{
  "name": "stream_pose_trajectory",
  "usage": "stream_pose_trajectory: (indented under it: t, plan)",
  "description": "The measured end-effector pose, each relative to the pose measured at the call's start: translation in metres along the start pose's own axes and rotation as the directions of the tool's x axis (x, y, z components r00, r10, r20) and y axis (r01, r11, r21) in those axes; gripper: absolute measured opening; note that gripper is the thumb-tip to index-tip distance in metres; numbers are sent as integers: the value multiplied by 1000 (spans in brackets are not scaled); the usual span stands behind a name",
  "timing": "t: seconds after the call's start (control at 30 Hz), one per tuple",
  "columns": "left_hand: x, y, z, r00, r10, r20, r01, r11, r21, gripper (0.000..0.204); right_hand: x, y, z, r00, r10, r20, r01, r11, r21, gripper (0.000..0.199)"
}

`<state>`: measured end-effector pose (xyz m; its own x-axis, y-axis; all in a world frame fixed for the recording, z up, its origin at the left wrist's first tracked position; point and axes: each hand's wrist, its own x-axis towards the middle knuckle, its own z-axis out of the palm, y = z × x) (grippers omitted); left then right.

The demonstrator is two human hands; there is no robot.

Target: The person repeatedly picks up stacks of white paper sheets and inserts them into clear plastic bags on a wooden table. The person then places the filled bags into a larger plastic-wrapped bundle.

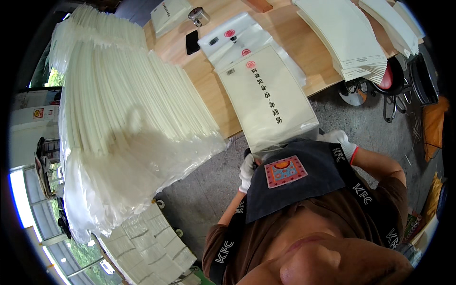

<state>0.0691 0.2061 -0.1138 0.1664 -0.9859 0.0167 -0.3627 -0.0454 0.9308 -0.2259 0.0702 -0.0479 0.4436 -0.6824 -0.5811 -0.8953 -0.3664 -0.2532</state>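
Observation:
A clear plastic bag (273, 97) with a stack of printed cream sheets inside lies at the table's near edge, its near end overhanging toward my dark apron. My left hand (247, 172), in a white glove, is closed at the bag's near left corner. At the near right corner my right hand (338, 138), also gloved, has its fingers curled in against the bag's edge; their tips are partly hidden. Beneath the bag's far end lie more flat plastic bags (240, 34) with red round marks.
A tall mass of stacked clear plastic sleeves (128, 99) fills the left. On the wooden table (209, 99) are a black phone (192, 42), a metal container (198, 16) and fanned paper stacks (339, 40). Stools (392, 78) stand at right. Wrapped bundles (147, 242) sit low at left.

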Motion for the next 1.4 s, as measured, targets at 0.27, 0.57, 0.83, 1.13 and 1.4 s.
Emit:
stream_pose_trajectory:
  t: [0.27,0.57,0.83,1.13,1.4]
  plan:
    - [23,-61,-4,992,7,125,-56,916,396,16,46,39,20,986,-105,128,124,981,-152,36]
    - [89,-39,16,957,-289,3,283,937,204,37,131,61,59,965,47,-257,239,240,941,34]
    - [99,263,-70,877,454,157,-433,607,666,12,99,-73,-24,921,-309,-237,38,-534,845,35]
    - [31,389,-231,126,694,-709,16,714,700,48,68,-255,-286,368,-455,-811,778,-326,537,38]
    - [1,206,-331,282,575,-768,23,796,605,43,38,-257,-309,303,-860,-410,759,-43,649,32]
